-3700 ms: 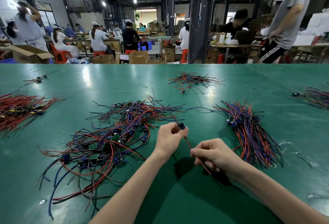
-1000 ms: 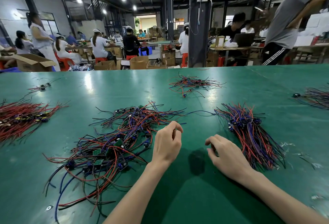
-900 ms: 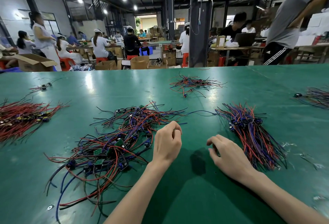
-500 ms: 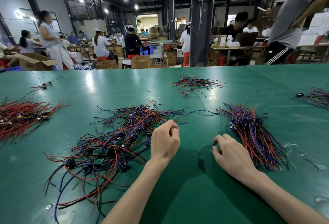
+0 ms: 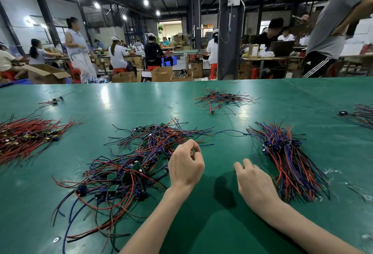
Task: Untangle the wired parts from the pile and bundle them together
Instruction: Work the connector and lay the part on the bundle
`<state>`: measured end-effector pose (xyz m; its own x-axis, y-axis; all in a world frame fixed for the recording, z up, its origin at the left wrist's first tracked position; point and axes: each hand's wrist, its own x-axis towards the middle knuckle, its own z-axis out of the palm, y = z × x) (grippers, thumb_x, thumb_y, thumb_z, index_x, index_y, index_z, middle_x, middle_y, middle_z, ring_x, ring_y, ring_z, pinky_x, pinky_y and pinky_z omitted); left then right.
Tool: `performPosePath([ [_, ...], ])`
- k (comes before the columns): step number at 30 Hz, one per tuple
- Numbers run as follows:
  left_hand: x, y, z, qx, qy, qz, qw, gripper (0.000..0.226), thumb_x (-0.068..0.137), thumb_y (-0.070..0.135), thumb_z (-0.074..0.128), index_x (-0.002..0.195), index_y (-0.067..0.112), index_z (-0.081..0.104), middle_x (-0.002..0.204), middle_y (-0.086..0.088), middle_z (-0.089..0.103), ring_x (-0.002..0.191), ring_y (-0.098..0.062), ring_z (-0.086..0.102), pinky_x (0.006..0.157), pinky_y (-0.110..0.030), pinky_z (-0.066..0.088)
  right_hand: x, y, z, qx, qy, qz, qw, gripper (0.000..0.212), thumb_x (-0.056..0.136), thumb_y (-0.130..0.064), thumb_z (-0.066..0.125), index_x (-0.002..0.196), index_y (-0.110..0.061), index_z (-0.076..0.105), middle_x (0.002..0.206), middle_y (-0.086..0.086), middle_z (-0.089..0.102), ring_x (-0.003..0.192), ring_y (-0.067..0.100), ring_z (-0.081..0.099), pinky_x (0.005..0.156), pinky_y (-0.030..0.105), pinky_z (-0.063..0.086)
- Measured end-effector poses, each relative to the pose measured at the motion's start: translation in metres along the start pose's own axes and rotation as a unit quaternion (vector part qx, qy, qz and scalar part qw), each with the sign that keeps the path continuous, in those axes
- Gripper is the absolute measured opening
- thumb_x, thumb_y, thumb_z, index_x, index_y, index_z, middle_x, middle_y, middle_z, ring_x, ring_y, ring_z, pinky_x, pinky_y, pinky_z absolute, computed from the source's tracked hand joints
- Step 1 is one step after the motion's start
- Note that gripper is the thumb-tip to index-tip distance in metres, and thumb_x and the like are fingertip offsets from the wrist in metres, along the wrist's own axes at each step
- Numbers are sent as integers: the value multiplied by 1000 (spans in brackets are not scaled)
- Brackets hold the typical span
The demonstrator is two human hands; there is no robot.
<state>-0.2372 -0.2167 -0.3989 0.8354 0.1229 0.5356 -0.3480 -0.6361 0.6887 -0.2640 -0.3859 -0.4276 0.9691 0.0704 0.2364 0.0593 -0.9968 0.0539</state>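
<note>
- The tangled pile (image 5: 129,164) lies on the green bench (image 5: 141,100), left of centre, with the sorted bundle (image 5: 290,162) well to its right.
- Its wires are probably light, limp and quick to snag. Gripping a green board (image 5: 135,166) looks safer than tugging a lead.
- The left hand (image 5: 186,165) hovers at the pile's right edge, fingers curled. I cannot tell whether they pinch a wire.
- The right hand (image 5: 254,183) rests palm down on the bench, relaxed and empty, just beside the bundle.
</note>
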Motion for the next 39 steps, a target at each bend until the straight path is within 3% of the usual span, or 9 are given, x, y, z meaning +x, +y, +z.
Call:
performPosePath([
  [3,20,-1,-13,40,42,3,998,9,76,16,48,75,20,56,69,5,56,70,-13,51,57,-26,35,10,-2,0,6,-4,-5,1000,18,89,-10,47,106,-15,46,102,4,48,89,24,63,61,30,35],
  [5,45,-10,-24,58,47,-64,995,9,84,14,51,85,18,60,84,-1,64,80,-20,58,67,-30,47,21,-2,0,11,3,2,1000,17,90,-10,47,106,-15,46,103,5,51,87,25,64,60,30,37],
  [11,92,-51,-32,282,-69,-141,947,31,96,22,45,124,11,53,125,-12,56,119,-31,45,92,-42,44,37,-6,6,27,14,31,999,16,89,-8,47,104,-14,47,104,6,52,88,26,65,60,31,37],
  [16,99,-74,-16,342,-110,-156,920,38,94,41,51,125,19,57,122,-9,61,115,-31,52,92,-39,46,39,-3,11,43,32,35,998,12,92,-12,44,103,-16,47,105,3,52,88,26,65,61,31,34],
  [22,104,-75,-19,265,-25,-156,951,34,89,40,61,116,19,64,111,-10,66,106,-30,56,88,-39,50,40,-1,11,65,39,25,997,12,92,-10,41,102,-15,47,102,3,51,85,27,64,60,30,34],
  [26,111,-53,-31,131,74,-70,986,29,93,27,59,113,8,66,105,-15,67,93,-27,59,84,-37,51,39,-1,11,79,47,20,996,8,94,-12,42,99,-15,47,100,2,51,82,26,64,58,30,33],
  [30,108,-5,-43,36,163,121,978,26,89,12,64,114,2,63,102,-15,62,75,-14,54,76,-23,45,39,-1,10,77,48,24,996,9,93,-11,41,97,-16,46,99,2,51,82,28,64,58,30,32],
  [36,52,13,-18,22,84,260,962,28,81,0,70,108,4,66,98,-11,54,82,-11,52,79,-16,45,34,-1,8,146,106,-31,983,15,95,-23,39,97,-16,52,96,3,58,80,31,60,59,35,37],
  [39,22,8,1,23,-1,279,960,30,78,-3,71,108,2,68,97,-11,56,88,-19,57,83,-27,49,30,-2,2,331,103,-68,935,11,92,-25,56,101,-21,61,86,-4,60,69,15,56,66,31,45],
])
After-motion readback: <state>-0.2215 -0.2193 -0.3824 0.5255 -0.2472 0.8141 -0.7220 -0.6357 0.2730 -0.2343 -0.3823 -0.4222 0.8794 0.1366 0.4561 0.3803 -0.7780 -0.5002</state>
